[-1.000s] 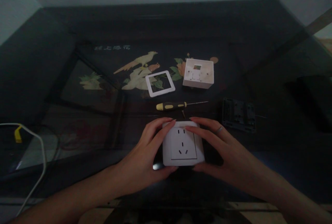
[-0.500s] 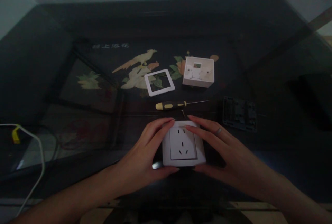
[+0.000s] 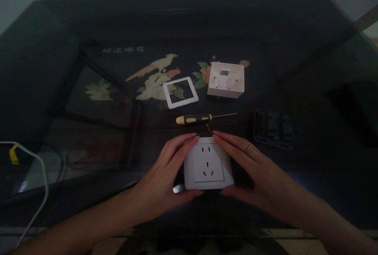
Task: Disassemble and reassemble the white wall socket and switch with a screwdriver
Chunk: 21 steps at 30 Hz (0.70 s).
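Observation:
A white wall socket [image 3: 207,164] with five slots faces up between my hands near the table's front edge. My left hand [image 3: 174,172] grips its left side, fingers at the far edge and thumb at the near edge. On the right side my right hand [image 3: 248,164], with a ring on one finger, holds it the same way. Just beyond the socket lies a small screw [image 3: 208,128]. Past that is a screwdriver [image 3: 195,119] with a black and yellow handle, its shaft pointing right.
A white square frame [image 3: 167,93] lies beyond the screwdriver, with a white open mounting box [image 3: 226,94] to its right. A dark grey plastic part [image 3: 273,129] rests at the right. A white cable [image 3: 45,172] with a yellow tag runs along the left of the dark glossy table [image 3: 189,23].
My right fingers have shifted slightly toward the socket's far edge, and one fingertip has drawn back from its face. The view has moved a little; the other objects lie as before.

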Motion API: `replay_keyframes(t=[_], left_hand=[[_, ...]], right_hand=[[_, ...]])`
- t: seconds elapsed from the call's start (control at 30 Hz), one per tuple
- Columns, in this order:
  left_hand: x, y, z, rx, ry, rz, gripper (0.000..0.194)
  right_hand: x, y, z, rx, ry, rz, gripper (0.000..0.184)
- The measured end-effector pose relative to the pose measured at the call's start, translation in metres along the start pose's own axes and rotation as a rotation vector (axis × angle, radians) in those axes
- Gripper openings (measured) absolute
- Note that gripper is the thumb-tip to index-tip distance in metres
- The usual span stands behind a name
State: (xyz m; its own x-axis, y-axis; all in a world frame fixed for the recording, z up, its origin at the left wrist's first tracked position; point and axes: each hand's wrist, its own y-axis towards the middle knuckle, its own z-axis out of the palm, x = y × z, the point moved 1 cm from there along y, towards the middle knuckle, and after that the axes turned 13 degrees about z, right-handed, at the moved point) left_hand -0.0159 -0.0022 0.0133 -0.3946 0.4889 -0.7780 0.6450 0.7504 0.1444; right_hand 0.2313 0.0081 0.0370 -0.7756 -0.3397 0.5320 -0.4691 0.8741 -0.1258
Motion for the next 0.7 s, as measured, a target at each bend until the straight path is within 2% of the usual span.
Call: replay_keyframes(t=[0.23,0.43,0.6,0.7], left_hand=[[0.0001,0.0009,0.0018,-0.008,-0.004,0.002,0.097],[0.0018,0.0015,0.0001,-0.011,-0.044,-0.006,0.099],[0.0020,0.0017,-0.0020,-0.051,-0.060,-0.004,0.082],[0.0024,0.0019,-0.0023,-0.071,-0.042,-0.014,0.083]], right_hand=[[-0.0026,-0.0011,0.0025,0.049,0.129,0.078,0.098],[-0.0027,0.0004,0.0044,0.077,0.239,0.150,0.079],[-0.0022,0.0018,0.0042,0.099,0.274,0.169,0.078],[-0.0023,0.0025,0.0040,0.103,0.265,0.164,0.078]])
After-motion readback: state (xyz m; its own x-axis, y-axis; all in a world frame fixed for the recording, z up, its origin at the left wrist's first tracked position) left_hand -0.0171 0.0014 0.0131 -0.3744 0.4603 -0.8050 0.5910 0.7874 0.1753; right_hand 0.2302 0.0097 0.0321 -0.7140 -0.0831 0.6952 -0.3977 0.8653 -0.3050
